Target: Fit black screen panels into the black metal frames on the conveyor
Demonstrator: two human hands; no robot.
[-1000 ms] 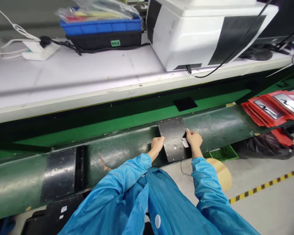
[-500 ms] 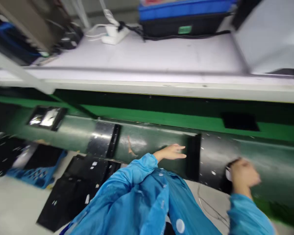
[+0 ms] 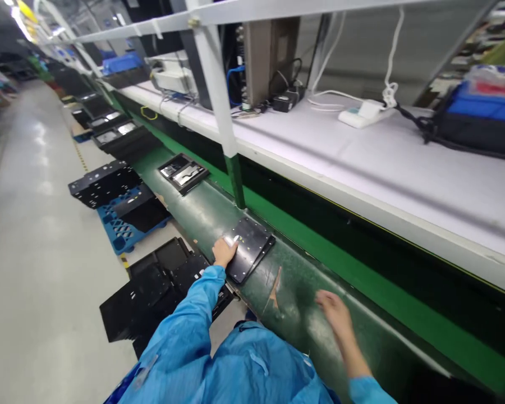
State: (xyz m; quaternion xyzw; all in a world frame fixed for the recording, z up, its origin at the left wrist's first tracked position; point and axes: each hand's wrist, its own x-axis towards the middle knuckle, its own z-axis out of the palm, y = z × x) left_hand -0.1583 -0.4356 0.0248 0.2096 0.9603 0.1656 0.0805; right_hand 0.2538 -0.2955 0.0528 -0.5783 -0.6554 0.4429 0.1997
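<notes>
Left fingers [image 3: 228,244] are curled onto the near corner of a black metal plate [image 3: 252,247]. Can't honestly tell if they're pinching it or just resting there. The left hand [image 3: 223,252] is stretched out from a blue sleeve [image 3: 180,342]. The right hand [image 3: 334,314] is a bit blurred, fingers loose and spread with nothing in them, low over the green conveyor belt [image 3: 307,292] and well apart from the plate. What changed: a second ago both hands were on a different plate further right, the right one pinching a small white tab. Now the head has swung left, that plate is out of frame, and the left hand has gone to this one. To me that reads as done with the last piece and on to the next. The plate lies flat at the belt's near edge, with its long axis looking crosswise to the belt and one short end toward the person. There's a pale scuff [image 3: 273,287] just beside it, another dark tray [image 3: 183,172] further up the belt, and stacked black plates [image 3: 151,292] on the floor. Behind the belt, the white surface [image 3: 362,163] has a power strip [image 3: 359,115] on it.
</notes>
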